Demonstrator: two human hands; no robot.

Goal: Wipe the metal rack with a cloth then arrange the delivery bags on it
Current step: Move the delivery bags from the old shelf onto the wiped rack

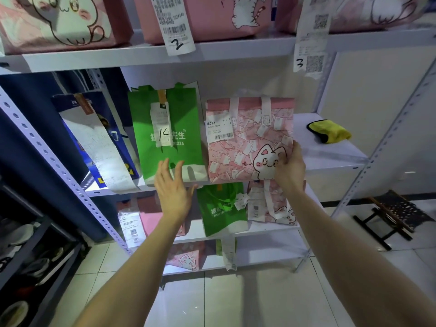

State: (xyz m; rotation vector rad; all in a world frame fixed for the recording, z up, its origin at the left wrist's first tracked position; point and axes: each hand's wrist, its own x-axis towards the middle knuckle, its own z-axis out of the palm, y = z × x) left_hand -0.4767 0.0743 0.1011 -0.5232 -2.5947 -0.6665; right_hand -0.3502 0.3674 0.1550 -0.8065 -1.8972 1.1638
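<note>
The right grip [289,166] grasps the pink bag [247,138] by its lower right edge; it stands on the rack shelf [330,156] beside the green bag [167,135]. The left grip [172,187], released, hovers at that bag's base.

The green bag [167,133] carries white lettering and a white base band. At its three o'clock, the pink bag [250,140] shows scattered white notes and a white cartoon cat; farther that way, the cloth [330,132] is yellow, edged black. At its nine o'clock stands a blue bag [94,138]. The rack [330,159] is white.
</note>
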